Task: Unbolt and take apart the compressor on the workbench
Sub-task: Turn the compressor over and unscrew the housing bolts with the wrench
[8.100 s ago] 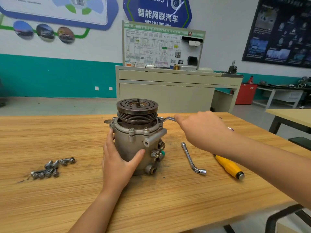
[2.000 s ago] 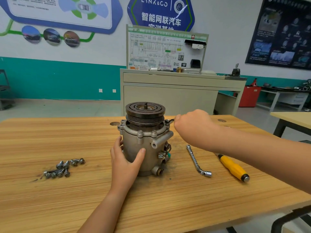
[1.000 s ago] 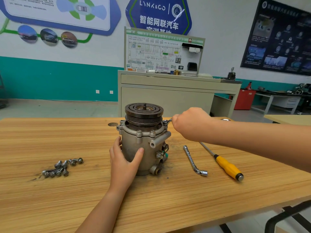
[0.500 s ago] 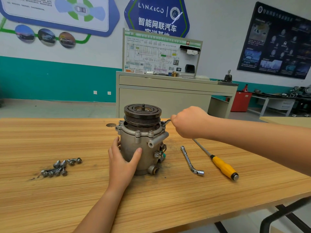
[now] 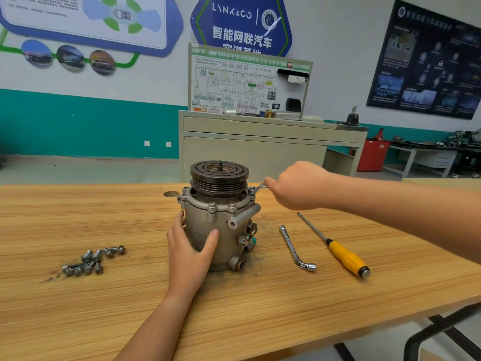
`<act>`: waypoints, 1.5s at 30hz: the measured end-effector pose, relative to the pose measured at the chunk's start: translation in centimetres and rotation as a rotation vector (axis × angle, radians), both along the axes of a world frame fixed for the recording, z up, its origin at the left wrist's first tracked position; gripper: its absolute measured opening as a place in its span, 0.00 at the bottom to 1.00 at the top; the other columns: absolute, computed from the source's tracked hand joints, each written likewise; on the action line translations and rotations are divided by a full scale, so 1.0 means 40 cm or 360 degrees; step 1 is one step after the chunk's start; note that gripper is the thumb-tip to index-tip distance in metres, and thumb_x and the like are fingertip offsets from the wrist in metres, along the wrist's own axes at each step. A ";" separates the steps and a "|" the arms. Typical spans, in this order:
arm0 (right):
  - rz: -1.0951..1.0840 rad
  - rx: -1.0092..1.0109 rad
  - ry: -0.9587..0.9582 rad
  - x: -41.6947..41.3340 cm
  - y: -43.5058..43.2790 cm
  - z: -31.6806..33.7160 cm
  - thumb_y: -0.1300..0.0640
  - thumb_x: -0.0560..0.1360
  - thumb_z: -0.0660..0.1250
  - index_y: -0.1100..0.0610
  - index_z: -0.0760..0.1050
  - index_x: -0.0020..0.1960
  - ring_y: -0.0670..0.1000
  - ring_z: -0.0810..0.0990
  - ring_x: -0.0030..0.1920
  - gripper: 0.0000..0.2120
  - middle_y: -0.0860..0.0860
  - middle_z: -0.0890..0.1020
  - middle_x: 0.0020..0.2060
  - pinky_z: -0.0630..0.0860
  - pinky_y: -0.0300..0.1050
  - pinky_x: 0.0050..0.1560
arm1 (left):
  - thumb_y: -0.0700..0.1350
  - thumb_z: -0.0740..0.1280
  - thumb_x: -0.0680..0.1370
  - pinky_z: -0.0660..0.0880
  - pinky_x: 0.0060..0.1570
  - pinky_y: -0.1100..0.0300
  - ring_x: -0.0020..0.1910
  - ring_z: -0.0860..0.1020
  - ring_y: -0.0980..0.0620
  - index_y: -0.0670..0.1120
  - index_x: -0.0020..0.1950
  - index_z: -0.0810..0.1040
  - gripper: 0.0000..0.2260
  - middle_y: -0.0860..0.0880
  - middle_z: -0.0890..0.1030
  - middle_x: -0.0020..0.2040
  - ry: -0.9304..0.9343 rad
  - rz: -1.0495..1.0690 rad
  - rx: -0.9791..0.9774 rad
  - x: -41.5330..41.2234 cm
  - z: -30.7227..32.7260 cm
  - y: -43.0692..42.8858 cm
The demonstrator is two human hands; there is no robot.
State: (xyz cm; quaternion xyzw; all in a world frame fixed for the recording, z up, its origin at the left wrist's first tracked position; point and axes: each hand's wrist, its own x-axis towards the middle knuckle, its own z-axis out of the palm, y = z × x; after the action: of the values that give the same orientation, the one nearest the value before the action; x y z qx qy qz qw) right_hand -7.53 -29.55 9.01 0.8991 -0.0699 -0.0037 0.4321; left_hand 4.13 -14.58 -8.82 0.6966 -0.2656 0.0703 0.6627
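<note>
Bench [image 5: 260, 321] bearing an upright compressor [image 5: 226, 238]. Left hand [image 5: 188, 252] curls around its near side. Bolts [image 5: 93, 260] lie to its left, L-wrench [image 5: 294, 247] and screwdriver [image 5: 335, 250] to its right. Right hand [image 5: 299, 186] grips a spanner [image 5: 260, 187] at its far-right rim.

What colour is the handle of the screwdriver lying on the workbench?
Yellow, with a black collar and silver end cap: the yellow-handled screwdriver, seen in the head view.
</note>
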 end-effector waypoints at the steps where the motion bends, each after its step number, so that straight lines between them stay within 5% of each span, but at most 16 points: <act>1: 0.0016 -0.0012 0.0024 0.003 -0.011 0.009 0.61 0.80 0.52 0.60 0.67 0.62 0.48 0.63 0.24 0.12 0.49 0.66 0.26 0.58 0.40 0.23 | 0.51 0.70 0.73 0.66 0.66 0.51 0.68 0.65 0.51 0.51 0.75 0.55 0.36 0.52 0.63 0.67 0.0004 0.0000 0.0001 0.001 0.000 0.000; 6: -0.0021 0.0097 0.0002 0.019 -0.034 0.022 0.61 0.81 0.53 0.57 0.65 0.66 0.49 0.66 0.28 0.14 0.48 0.65 0.29 0.64 0.41 0.27 | 0.50 0.71 0.73 0.65 0.66 0.52 0.67 0.66 0.50 0.50 0.75 0.55 0.36 0.55 0.62 0.63 0.0004 0.0003 -0.0002 0.003 -0.003 -0.002; 13: -0.0154 0.0087 -0.0057 0.016 0.042 -0.036 0.60 0.78 0.56 0.59 0.72 0.55 0.48 0.65 0.27 0.09 0.50 0.66 0.28 0.60 0.40 0.23 | 0.50 0.71 0.73 0.64 0.63 0.57 0.67 0.66 0.50 0.51 0.75 0.55 0.36 0.56 0.62 0.63 0.0003 0.0008 -0.0004 0.007 -0.007 -0.003; 20: -0.0102 0.0088 -0.0050 0.005 -0.011 -0.022 0.64 0.77 0.54 0.59 0.62 0.68 0.47 0.64 0.25 0.19 0.49 0.66 0.27 0.58 0.40 0.22 | 0.50 0.71 0.73 0.64 0.64 0.57 0.67 0.65 0.51 0.51 0.76 0.55 0.36 0.56 0.61 0.63 0.0007 -0.0002 -0.0003 0.006 -0.006 -0.002; 24: -0.0023 0.0089 -0.0175 0.025 -0.066 -0.037 0.65 0.77 0.58 0.58 0.65 0.64 0.47 0.65 0.25 0.16 0.49 0.67 0.28 0.57 0.39 0.22 | 0.51 0.70 0.73 0.64 0.63 0.58 0.67 0.65 0.52 0.51 0.76 0.55 0.36 0.57 0.61 0.63 0.0008 -0.0004 0.0002 0.006 -0.005 -0.002; 29: 0.0210 0.0346 -0.0553 0.090 -0.128 -0.105 0.67 0.77 0.56 0.59 0.68 0.61 0.52 0.77 0.42 0.14 0.52 0.78 0.45 0.72 0.42 0.39 | 0.51 0.70 0.72 0.65 0.63 0.57 0.66 0.66 0.52 0.51 0.75 0.55 0.36 0.57 0.62 0.62 -0.0018 0.0018 0.0021 0.006 -0.003 -0.001; 33: 0.0405 0.0722 -0.0797 0.179 -0.110 -0.135 0.68 0.75 0.57 0.61 0.75 0.57 0.56 0.76 0.50 0.14 0.56 0.81 0.51 0.71 0.46 0.51 | 0.53 0.70 0.71 0.66 0.65 0.53 0.66 0.66 0.52 0.51 0.75 0.55 0.38 0.58 0.62 0.62 -0.0019 0.0020 0.0048 0.003 -0.001 0.004; 37: 0.0592 0.0751 -0.0852 0.191 -0.107 -0.130 0.72 0.70 0.64 0.66 0.78 0.46 0.61 0.80 0.39 0.08 0.60 0.82 0.39 0.74 0.50 0.35 | 0.52 0.71 0.71 0.66 0.67 0.52 0.67 0.66 0.52 0.51 0.75 0.55 0.38 0.58 0.62 0.63 -0.0006 0.0016 0.0021 0.002 0.000 0.006; 40: 0.0526 0.0688 -0.0947 0.142 -0.128 -0.133 0.67 0.75 0.63 0.65 0.78 0.54 0.61 0.81 0.44 0.09 0.60 0.82 0.44 0.77 0.54 0.41 | 0.51 0.71 0.71 0.64 0.67 0.55 0.67 0.65 0.53 0.50 0.75 0.55 0.38 0.58 0.62 0.63 -0.0010 0.0018 0.0028 0.003 0.002 0.007; 45: 0.0505 0.0702 -0.1081 0.008 -0.123 -0.137 0.65 0.72 0.69 0.65 0.78 0.48 0.56 0.74 0.23 0.06 0.58 0.77 0.29 0.69 0.42 0.21 | 0.49 0.71 0.72 0.64 0.68 0.49 0.67 0.66 0.49 0.48 0.75 0.56 0.37 0.55 0.62 0.62 -0.0020 0.0027 0.0053 0.003 0.002 0.003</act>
State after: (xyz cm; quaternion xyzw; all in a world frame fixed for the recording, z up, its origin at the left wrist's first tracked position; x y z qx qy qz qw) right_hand -7.21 -34.46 3.55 0.9197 -0.0666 0.3439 0.1774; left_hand 4.26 -14.47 -8.76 0.7093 -0.2651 0.0758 0.6487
